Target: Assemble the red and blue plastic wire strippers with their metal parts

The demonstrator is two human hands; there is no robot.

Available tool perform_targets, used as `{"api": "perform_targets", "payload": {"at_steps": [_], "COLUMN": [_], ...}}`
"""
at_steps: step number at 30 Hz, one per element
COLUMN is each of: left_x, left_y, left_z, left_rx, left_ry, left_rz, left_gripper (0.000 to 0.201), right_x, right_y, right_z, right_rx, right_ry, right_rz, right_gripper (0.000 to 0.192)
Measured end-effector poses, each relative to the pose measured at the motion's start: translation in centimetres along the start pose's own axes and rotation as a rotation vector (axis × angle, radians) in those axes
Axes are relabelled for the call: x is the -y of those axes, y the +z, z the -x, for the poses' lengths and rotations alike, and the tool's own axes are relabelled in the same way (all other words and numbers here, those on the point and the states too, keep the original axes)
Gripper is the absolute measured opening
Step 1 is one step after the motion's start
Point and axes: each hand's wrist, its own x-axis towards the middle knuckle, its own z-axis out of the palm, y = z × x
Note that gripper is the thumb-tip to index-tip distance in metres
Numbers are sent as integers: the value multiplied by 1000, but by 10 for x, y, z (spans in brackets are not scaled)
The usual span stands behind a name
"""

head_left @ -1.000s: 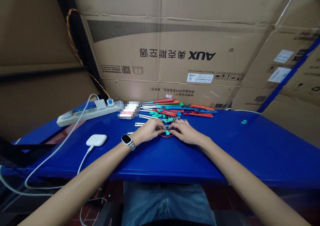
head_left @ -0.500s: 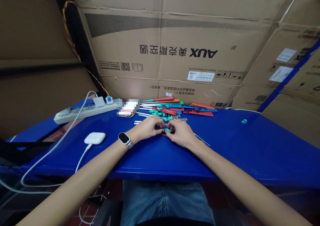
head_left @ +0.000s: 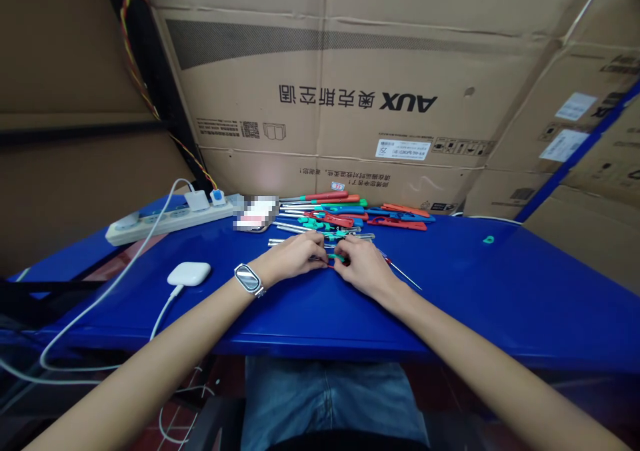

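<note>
My left hand (head_left: 306, 254) is closed, thumb and fingers pinched together at the left end of a small red and green piece (head_left: 332, 260). From the other side my right hand (head_left: 364, 262) is closed on the same piece, so the fingertips cover most of it and I cannot tell its exact kind. A thin metal rod with a red part (head_left: 404, 274) shows beyond my right wrist. Just past the fingers lie green plastic parts (head_left: 334, 236) and clear or silvery tubes (head_left: 278, 242). Behind them is a pile of red, blue and orange handles (head_left: 345, 219), some with metal shafts.
A white power strip (head_left: 170, 223) with plugs lies at the back left, near a phone-like slab (head_left: 256, 214), blurred out. A white earbud case (head_left: 189, 274) on a cable is left of my arm. A green ring (head_left: 489, 240) lies right; cardboard (head_left: 360, 51) walls the back.
Both hands stay together at nearly the same spot, with the fingers shifted slightly. More of the red part by the rod beyond my right wrist shows. The watch face is now lit or reflecting.
</note>
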Motion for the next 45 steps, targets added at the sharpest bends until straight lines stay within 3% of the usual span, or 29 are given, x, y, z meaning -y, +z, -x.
{"api": "perform_targets", "payload": {"at_steps": [15,32,45], "left_x": [-4,-4,-4], "left_y": [-3,-5,-4], "left_z": [-1,-1,-1], "left_rx": [13,15,11], "left_ry": [2,0,2], "left_rz": [-41,-26,-58], "left_gripper": [14,13,14], "right_x": [8,11,6], "right_y": [-2,-7,-2], "right_z": [-4,-12,-9], "right_rx": [63,116,68], "right_ry": [63,95,54], "right_rz": [154,116,8], "right_gripper": [9,5,7]}}
